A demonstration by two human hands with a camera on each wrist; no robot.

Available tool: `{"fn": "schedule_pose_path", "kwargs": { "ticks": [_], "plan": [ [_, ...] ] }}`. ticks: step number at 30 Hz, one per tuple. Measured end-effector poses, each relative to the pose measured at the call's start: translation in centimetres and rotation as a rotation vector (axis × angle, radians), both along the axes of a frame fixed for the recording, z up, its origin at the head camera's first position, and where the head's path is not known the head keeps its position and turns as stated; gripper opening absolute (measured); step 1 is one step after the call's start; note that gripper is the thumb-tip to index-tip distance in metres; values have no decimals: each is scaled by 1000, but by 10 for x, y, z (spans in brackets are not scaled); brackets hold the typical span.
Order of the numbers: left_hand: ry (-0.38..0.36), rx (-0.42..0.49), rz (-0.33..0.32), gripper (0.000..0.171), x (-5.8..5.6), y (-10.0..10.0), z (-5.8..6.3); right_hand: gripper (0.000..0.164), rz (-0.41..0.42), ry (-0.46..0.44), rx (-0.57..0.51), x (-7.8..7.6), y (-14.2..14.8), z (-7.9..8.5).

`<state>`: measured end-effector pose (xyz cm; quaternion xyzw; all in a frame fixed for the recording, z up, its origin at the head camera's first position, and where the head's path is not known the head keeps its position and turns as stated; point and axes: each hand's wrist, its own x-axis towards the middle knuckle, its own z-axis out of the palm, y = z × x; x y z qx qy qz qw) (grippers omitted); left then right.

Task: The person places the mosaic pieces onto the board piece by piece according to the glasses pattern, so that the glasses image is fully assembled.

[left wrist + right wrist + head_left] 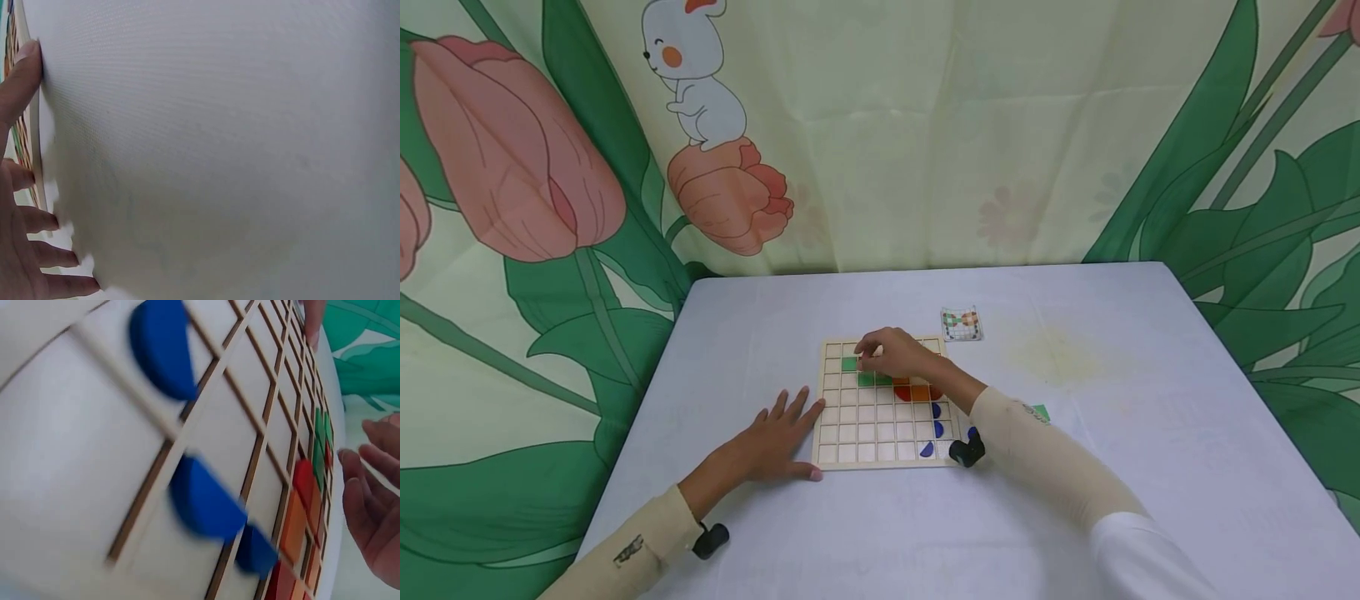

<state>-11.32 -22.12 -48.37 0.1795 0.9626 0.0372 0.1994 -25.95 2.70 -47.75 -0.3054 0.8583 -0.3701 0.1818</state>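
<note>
A wooden grid board lies on the table. My left hand lies at its left edge, fingers spread and straight; the left wrist view shows the thumb and fingers along the board's side. Over the upper part of the board is my right hand, near a green square and more green pieces. Its fingers are loosely bent, and in the right wrist view nothing shows between them. Orange pieces and red ones sit in the cells close by. Several blue half-circles lie on the board's right side.
A small picture card with a coloured pattern lies beyond the board's upper right corner. Another green piece is on the white tablecloth, partly behind the right sleeve. A printed curtain hangs behind the table.
</note>
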Motion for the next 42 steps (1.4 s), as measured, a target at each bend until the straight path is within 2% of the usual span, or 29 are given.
{"fn": "schedule_pose_path", "kwargs": {
  "ticks": [7, 17, 23, 31, 42],
  "plan": [
    [8, 10, 3, 110, 0, 0, -4, 29, 17, -20, -13, 6, 52, 8],
    [2, 13, 15, 110, 2, 2, 0, 30, -147, -44, 62, 25, 134, 16],
    [4, -3, 13, 110, 1, 2, -1, 32, -187, -56, 124, 45, 175, 12],
    [20, -7, 14, 111, 0, 2, -5, 31, -212, -29, 173, 68, 212, 2],
    [2, -2, -1, 112, -3, 0, -3, 24, -209, -7, 199, 76, 235, -7]
  ]
}}
